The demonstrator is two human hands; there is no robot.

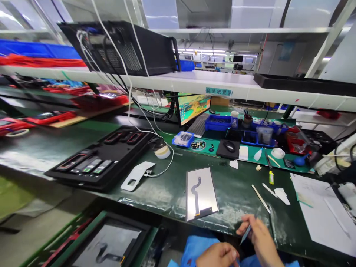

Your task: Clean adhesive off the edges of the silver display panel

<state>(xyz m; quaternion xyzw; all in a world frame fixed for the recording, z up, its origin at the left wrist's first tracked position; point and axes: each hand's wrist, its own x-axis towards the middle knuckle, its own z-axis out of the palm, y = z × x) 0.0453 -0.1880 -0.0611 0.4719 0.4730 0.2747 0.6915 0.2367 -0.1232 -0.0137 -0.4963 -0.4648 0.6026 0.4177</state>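
My right hand (258, 237) is at the table's near edge, fingers pinched on a thin grey strip or film (249, 229) that points up and right. My left hand (218, 255) sits just below and left of it, fingers curled in; what it holds, if anything, is hidden. A phone screen panel (200, 193) with a dark flex cable on its back lies flat on the green bench (167, 185), left of both hands. A white phone back cover (137, 175) lies further left.
A black tray (100, 159) with phone parts sits at left. Sticks (260, 198), scraps, a yellow tube (271, 177), a mouse on a pad (229, 147), blue bins (218, 122) and a monitor (193, 106) stand behind. White paper sheets (319, 207) lie right. A shelf (194, 83) overhangs.
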